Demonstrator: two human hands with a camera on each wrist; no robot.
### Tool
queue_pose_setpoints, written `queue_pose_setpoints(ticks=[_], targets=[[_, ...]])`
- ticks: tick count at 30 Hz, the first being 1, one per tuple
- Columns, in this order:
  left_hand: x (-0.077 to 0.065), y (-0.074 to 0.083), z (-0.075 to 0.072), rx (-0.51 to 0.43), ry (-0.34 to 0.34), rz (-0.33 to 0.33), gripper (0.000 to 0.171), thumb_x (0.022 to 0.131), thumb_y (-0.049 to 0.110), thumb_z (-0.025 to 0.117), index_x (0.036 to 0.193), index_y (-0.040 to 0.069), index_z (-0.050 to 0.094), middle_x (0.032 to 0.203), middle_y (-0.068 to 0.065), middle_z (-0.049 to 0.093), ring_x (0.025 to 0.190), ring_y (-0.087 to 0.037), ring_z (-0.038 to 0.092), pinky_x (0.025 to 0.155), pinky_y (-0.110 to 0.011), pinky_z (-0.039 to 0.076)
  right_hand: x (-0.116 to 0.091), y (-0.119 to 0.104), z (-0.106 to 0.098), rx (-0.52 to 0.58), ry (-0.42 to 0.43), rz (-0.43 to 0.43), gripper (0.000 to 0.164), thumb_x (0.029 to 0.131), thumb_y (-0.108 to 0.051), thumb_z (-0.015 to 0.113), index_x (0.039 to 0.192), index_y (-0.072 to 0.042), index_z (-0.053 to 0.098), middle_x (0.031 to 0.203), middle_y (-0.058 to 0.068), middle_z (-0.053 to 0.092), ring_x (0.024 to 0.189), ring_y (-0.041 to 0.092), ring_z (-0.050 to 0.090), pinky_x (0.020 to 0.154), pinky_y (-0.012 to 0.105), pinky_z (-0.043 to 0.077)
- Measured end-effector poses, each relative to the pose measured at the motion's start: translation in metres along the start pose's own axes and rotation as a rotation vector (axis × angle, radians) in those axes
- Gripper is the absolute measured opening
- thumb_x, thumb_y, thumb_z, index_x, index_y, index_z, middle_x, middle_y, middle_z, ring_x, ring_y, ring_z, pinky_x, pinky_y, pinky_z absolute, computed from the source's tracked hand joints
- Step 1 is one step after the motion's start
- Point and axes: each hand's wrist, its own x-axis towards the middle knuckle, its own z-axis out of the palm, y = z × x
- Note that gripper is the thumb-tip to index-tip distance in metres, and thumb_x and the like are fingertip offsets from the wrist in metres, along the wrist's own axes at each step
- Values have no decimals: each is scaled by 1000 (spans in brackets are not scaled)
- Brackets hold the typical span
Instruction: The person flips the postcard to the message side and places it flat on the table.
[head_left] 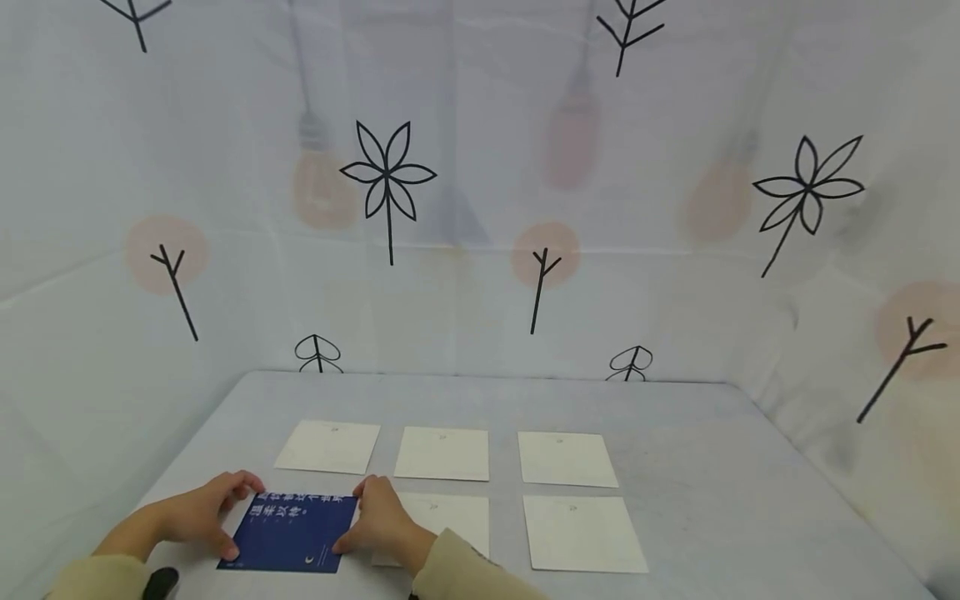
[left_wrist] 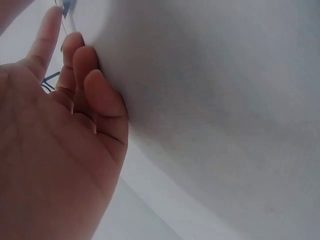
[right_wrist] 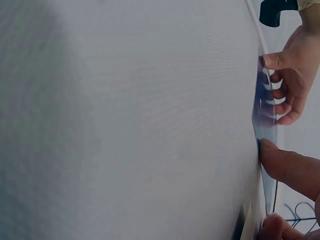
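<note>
A dark blue card (head_left: 288, 537) with white printed characters lies at the front left of the table in the head view. My left hand (head_left: 193, 515) grips it by its left side, thumb at the near corner and fingers at the far one. On the opposite side, my right hand (head_left: 384, 523) holds the right edge between thumb and fingers. The right wrist view shows the card (right_wrist: 264, 107) nearly edge-on, low over the tabletop, with both hands at it. Only a sliver of it appears past the left hand (left_wrist: 55, 135) in the left wrist view.
Several white cards lie in two rows, among them a far middle card (head_left: 442, 454) and a near right card (head_left: 583, 533). My right hand partly covers the near middle card (head_left: 453, 517). Patterned white cloth (head_left: 480, 317) hangs behind the pale table (head_left: 720, 467).
</note>
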Motion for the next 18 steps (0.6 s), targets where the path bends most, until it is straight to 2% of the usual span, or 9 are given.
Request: queue_pose_setpoints(ticks=[8,12,15,18], targets=[[0,-1,-1,-45,-12,38,77,57,5,86,117,3,38,107,-14,42,99,-38,41,89,-61,32,0,1,-1,40,22,-33,62,53,-1,89,98,-10,48,81,-2,44,71,10,43,65,24,42],[-3,-4,-2,-60,-40,97,78,61,7,84,119,0,33,102,-12,42,94,-32,41,85,-51,36,-1,2,-1,47,45,-58,62,53,0,88,98,-14,47,70,-6,48,61,8,44,58,22,40],[-4,-6,-2,-108,-63,122,75,65,6,81,120,-2,30,95,-10,42,88,-27,40,77,-41,36,-1,2,-1,57,60,-68,62,55,3,86,99,-15,46,62,-7,50,54,7,45,54,21,39],[-5,-7,-3,-195,-90,126,72,70,2,76,122,-5,27,89,-9,45,84,-25,43,73,-36,37,-1,0,-1,70,73,-59,63,56,4,85,103,-14,46,60,-7,51,51,7,45,51,21,39]])
